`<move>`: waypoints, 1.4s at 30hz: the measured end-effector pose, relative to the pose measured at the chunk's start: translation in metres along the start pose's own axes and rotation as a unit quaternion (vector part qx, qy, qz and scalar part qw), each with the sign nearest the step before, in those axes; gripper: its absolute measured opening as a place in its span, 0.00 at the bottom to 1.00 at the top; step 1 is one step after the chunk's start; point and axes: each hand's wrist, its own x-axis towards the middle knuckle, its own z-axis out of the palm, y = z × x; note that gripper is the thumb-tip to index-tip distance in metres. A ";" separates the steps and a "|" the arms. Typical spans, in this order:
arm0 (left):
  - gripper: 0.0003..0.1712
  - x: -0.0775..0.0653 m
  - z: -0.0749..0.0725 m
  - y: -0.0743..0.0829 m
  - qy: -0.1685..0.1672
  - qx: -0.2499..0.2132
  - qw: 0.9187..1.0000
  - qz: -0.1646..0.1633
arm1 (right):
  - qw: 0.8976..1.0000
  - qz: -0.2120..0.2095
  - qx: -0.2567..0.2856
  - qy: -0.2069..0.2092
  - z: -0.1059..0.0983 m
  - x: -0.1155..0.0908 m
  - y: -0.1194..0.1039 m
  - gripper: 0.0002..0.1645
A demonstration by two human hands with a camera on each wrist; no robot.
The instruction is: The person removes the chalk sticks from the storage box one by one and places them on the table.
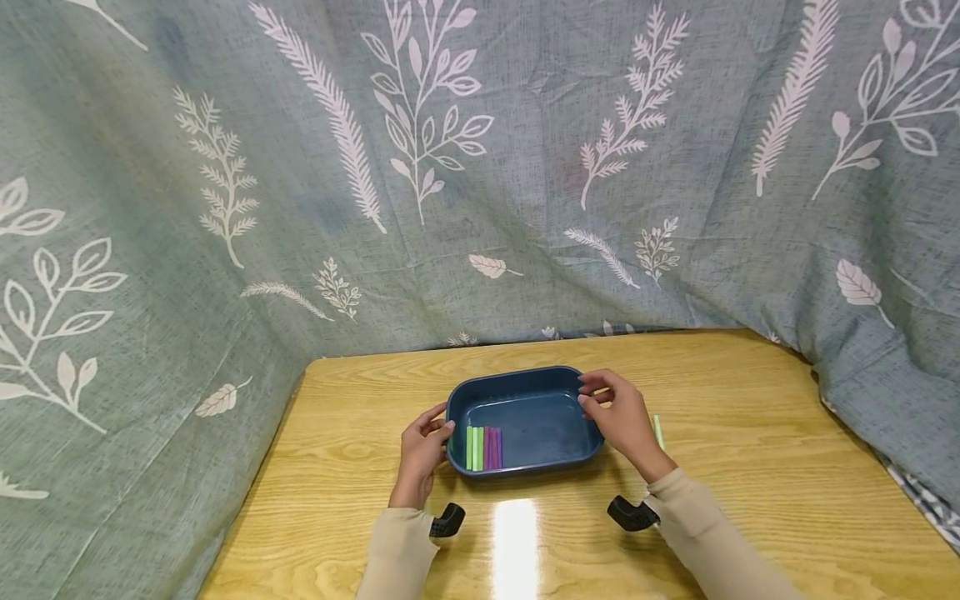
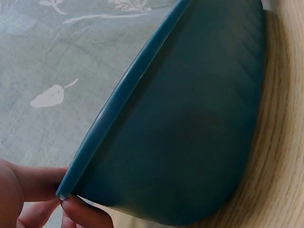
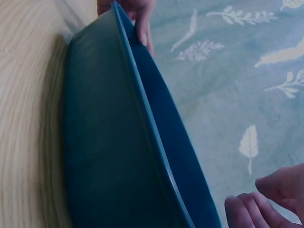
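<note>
A dark blue oval tub [image 1: 551, 429] stands on the wooden table. My left hand [image 1: 422, 450] pinches its left rim, thumb on one side and fingers on the other, as the left wrist view confirms. Inside, at the left end, several short green sticks [image 1: 475, 448] lie side by side with several purple sticks [image 1: 492, 448]. Over the tub's right end hovers my right hand [image 1: 618, 412], fingers loosely bent. In the right wrist view its fingertips [image 3: 237, 212] appear apart from the rim, with nothing between thumb and fingers.
A light green stick [image 1: 657, 429] lies on the table [image 1: 337, 433] to the right of my right hand, partly hidden by the wrist. A leaf-patterned curtain [image 1: 450, 275] hangs behind and at both sides. Black wrist-camera mounts [image 1: 632, 513] stick out near both sleeves.
</note>
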 end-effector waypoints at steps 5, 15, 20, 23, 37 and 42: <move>0.24 0.000 0.001 0.000 0.000 -0.001 1.000 -0.001 | 1.000 0.003 0.005 -0.018 0.012 0.000 -0.002 0.17; 0.23 0.001 0.002 0.000 0.001 -0.005 1.000 -0.001 | 0.999 -0.006 0.012 -0.048 0.042 0.000 -0.006 0.16; 0.24 0.001 0.002 0.001 0.000 -0.002 1.000 -0.001 | 0.999 -0.008 0.006 -0.050 0.056 0.000 -0.005 0.16; 0.24 0.001 0.002 0.001 0.001 0.000 1.000 -0.003 | 0.998 -0.003 0.015 -0.056 0.062 -0.001 -0.006 0.15; 0.24 0.001 0.000 -0.001 0.006 -0.011 1.000 -0.004 | 0.994 0.030 0.060 -0.086 0.088 -0.003 -0.007 0.14; 0.24 0.002 0.001 -0.001 0.007 -0.018 1.000 -0.003 | 0.993 0.034 0.061 -0.093 0.092 -0.001 -0.008 0.15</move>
